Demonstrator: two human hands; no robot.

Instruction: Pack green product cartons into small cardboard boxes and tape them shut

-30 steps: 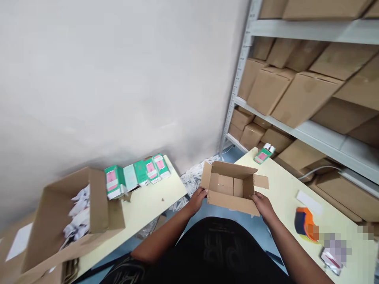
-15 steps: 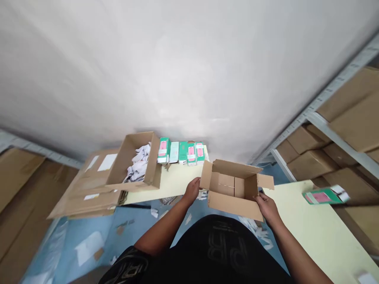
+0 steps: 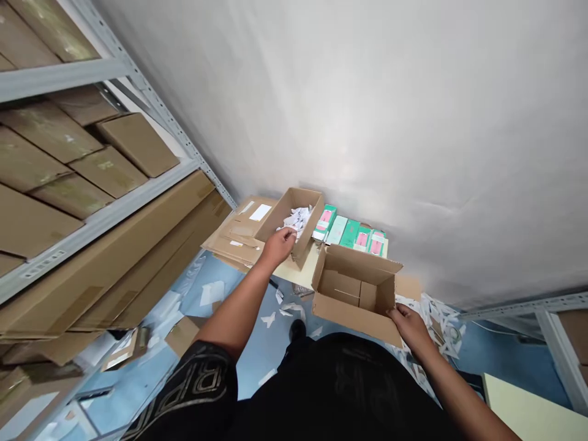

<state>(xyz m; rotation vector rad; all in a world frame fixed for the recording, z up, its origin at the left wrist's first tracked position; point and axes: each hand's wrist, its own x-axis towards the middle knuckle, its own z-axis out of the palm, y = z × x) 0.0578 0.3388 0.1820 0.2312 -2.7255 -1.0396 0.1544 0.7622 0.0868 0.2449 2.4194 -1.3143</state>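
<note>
At the bottom centre of the frame is the wearer's black shirt [image 3: 358, 392], and a pale second table [image 3: 528, 404] fills the lower right corner. Right of centre, the right hand [image 3: 410, 324] is clamped on the near right corner of an open carton [image 3: 356, 318]. This carton is held up with its flaps spread and its bare inside facing up. Under it and around it, white scraps [image 3: 450, 312] lie on the blue floor [image 3: 252, 343].

Just left of the frame's centre, the left hand [image 3: 279, 245] reaches to the near rim of a larger open box [image 3: 309, 239]; its fingers are bent together, but whether they grip anything I cannot tell. White crumpled pieces [image 3: 296, 217] lie inside that box, just beyond the fingers. The box stands on a pale yellow surface [image 3: 296, 274], with flattened cardboard [image 3: 229, 236] to its left and a row of green boxes [image 3: 351, 233] to its right, some with pink panels.

A metal rack [image 3: 114, 211] loaded with brown cartons fills the upper left, and a grey wall [image 3: 367, 104] rises behind everything.
</note>
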